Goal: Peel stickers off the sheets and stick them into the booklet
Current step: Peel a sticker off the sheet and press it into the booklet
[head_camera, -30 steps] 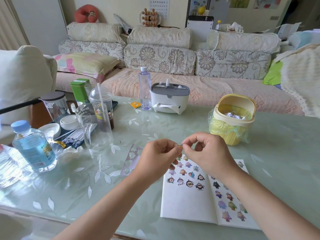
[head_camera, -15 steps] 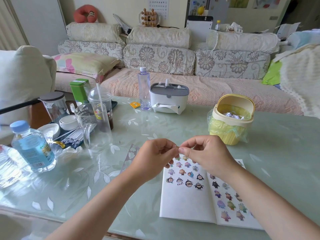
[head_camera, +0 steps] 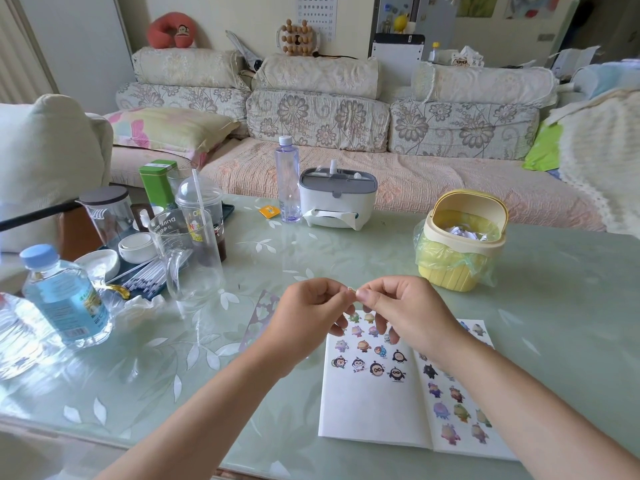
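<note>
Sticker point(head_camera: 351, 289), a tiny scrap, is pinched between left hand point(head_camera: 308, 315) and right hand point(head_camera: 410, 311) just above the open booklet point(head_camera: 370, 417); its axis is too small to tell. Placed stickers point(head_camera: 377, 355) cover most of the spread, lower left bare: seemingly well along. Its spine runs away from the person.

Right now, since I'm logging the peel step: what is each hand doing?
Left hand: closed, pinching a tiny sticker above the booklet.
Right hand: closed, pinching the same tiny sticker from the other side.
</note>
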`<action>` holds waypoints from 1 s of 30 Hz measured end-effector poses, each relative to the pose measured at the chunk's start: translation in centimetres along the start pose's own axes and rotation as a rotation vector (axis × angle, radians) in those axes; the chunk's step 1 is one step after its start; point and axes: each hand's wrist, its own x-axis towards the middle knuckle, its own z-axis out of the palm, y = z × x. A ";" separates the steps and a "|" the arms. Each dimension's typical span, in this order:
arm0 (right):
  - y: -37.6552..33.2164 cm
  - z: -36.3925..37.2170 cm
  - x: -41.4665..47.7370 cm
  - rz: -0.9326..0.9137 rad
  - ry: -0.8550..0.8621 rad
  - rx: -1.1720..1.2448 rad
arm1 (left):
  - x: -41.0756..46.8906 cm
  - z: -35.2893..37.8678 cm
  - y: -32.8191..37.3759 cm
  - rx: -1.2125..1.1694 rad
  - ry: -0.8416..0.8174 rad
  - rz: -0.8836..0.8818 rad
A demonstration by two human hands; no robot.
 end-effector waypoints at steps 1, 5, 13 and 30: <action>-0.1 -0.1 0.0 0.019 -0.020 0.044 | 0.0 -0.1 0.0 -0.020 0.000 -0.017; -0.4 -0.5 -0.1 0.043 -0.058 0.118 | 0.1 -0.2 0.2 -0.079 -0.038 -0.066; 0.0 -0.4 -0.2 -0.022 -0.022 -0.020 | -0.2 -0.1 0.5 -0.046 -0.036 -0.082; -0.5 -0.4 -0.9 -0.113 -0.020 -0.294 | -0.8 -0.3 1.0 0.194 -0.084 -0.028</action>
